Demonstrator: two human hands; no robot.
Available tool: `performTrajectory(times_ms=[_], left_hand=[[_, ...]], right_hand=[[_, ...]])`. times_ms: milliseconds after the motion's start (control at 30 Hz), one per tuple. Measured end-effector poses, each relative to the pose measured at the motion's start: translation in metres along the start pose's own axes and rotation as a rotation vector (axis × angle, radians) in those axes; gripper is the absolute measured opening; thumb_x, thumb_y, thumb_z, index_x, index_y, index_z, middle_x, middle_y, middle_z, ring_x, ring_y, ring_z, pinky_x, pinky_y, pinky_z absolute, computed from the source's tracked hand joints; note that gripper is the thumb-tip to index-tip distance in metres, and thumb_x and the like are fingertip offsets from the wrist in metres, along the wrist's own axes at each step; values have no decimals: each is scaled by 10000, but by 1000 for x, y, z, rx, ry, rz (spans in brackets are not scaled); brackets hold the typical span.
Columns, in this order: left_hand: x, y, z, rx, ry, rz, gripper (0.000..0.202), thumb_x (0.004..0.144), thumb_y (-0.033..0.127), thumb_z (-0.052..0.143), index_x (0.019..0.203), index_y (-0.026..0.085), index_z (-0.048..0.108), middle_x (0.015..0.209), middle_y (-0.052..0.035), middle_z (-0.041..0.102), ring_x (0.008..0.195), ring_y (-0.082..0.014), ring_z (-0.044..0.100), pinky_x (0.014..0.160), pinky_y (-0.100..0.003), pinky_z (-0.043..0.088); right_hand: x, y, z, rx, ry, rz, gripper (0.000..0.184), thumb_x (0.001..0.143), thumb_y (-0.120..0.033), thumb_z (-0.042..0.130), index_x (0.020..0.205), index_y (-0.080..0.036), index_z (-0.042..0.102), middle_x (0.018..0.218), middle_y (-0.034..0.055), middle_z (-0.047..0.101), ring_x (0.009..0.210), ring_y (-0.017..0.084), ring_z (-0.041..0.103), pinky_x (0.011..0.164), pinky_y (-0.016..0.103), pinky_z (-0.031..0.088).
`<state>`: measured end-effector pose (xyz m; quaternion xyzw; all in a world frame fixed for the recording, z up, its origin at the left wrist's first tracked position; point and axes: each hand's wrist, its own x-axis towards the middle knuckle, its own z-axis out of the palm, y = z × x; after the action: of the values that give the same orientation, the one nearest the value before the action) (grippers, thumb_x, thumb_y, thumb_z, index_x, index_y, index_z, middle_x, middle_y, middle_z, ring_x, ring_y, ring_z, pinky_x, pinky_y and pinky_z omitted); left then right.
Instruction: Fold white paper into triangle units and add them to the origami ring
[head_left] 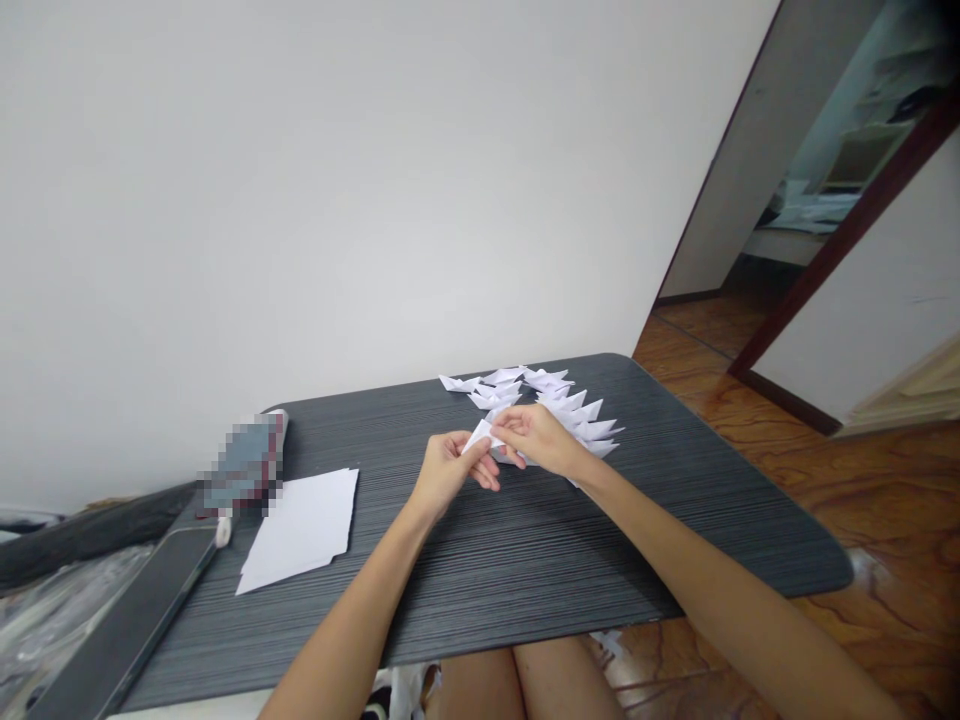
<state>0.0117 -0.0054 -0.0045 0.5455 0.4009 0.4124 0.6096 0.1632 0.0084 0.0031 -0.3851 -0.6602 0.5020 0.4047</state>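
Observation:
Both my hands meet over the middle of a dark striped table (pixel 525 570), pinching one small folded white paper piece (pixel 480 436). My left hand (pixel 448 470) grips its lower left side with curled fingers. My right hand (pixel 534 438) pinches its upper right edge. Just behind my right hand lie several folded white paper pieces (pixel 555 398) in a cluster with pointed tips. A stack of flat white sheets (pixel 304 528) lies to the left of my hands.
A blurred-out box (pixel 244 462) stands at the table's back left, by the white wall. A dark flat device (pixel 127 625) lies along the left edge. Wooden floor (pixel 862 470) and an open doorway (pixel 832 180) are on the right. My knees show below the table.

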Motion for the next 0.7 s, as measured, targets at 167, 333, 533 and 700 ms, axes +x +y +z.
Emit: performTrajectory(times_ms=[167, 333, 533, 700], left_hand=[[-2, 2, 0, -27, -55, -26, 376, 692, 448, 580, 637, 76, 566, 528, -70, 630, 405, -142, 592, 398, -207, 444], [-2, 5, -3, -59, -70, -51, 439, 749, 515, 470, 697, 83, 531, 518, -88, 634, 395, -157, 594, 378, -210, 437], [-1, 8, -8, -20, -42, 33, 425, 725, 453, 545, 932, 83, 530, 640, -95, 669, 546, -184, 647, 484, -241, 490], [-3, 9, -9, -1, 20, 89, 358, 716, 397, 576, 837, 59, 584, 562, -73, 647, 461, -168, 621, 449, -236, 476]], right_hand=[[-2, -6, -1, 40, -90, 52, 149, 708, -281, 551, 690, -137, 516, 444, -53, 510, 308, 46, 413, 345, 171, 287], [-1, -5, -7, 84, -24, 104, 209, 708, -311, 548, 608, -136, 494, 425, -54, 491, 269, 20, 324, 297, 159, 194], [1, 0, -5, 145, 5, 57, 238, 718, -356, 548, 647, -133, 505, 405, -54, 505, 272, 41, 392, 326, 168, 269], [-2, -6, 1, 164, -43, -9, 229, 729, -365, 543, 694, -144, 495, 499, -34, 563, 313, 59, 472, 362, 181, 329]])
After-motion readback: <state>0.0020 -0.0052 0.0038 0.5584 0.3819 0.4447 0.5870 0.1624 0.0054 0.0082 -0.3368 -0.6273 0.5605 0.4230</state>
